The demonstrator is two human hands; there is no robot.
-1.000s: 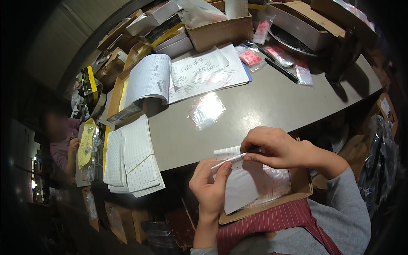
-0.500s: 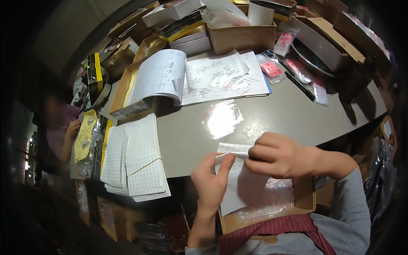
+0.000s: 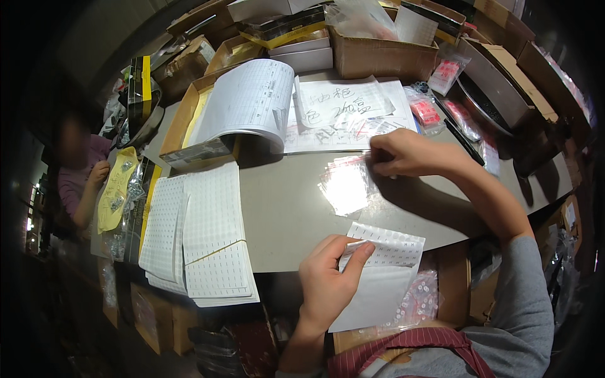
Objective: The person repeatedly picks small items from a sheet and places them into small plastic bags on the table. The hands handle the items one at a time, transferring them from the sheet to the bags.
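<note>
My left hand [image 3: 333,277] pinches a folded sheet of white labels [image 3: 394,249] between thumb and fingers, with small printed marks in rows and a plain backing hanging below. Farther out, my right hand [image 3: 403,154] is closed, its fingertips at the right edge of a pile of small clear zip bags [image 3: 345,186] that glares under the light. Whatever those fingertips pinch is hidden. Below the label sheet, a cardboard box [image 3: 455,277] at my lap holds a clear bag of small white round pieces [image 3: 421,296].
Stacked label sheets [image 3: 214,252], one bundle rubber-banded, lie left on the grey table [image 3: 277,208]. Behind them a box [image 3: 183,148] holds an open paper pad. Handwritten papers [image 3: 343,104], red-marked bags [image 3: 425,113] and cartons [image 3: 384,57] line the back. Another person [image 3: 85,176] sits far left.
My right hand has left the label sheet and moved up to the zip bags. My left hand keeps its grip on the sheet, now more unfolded. The view has shifted slightly.
</note>
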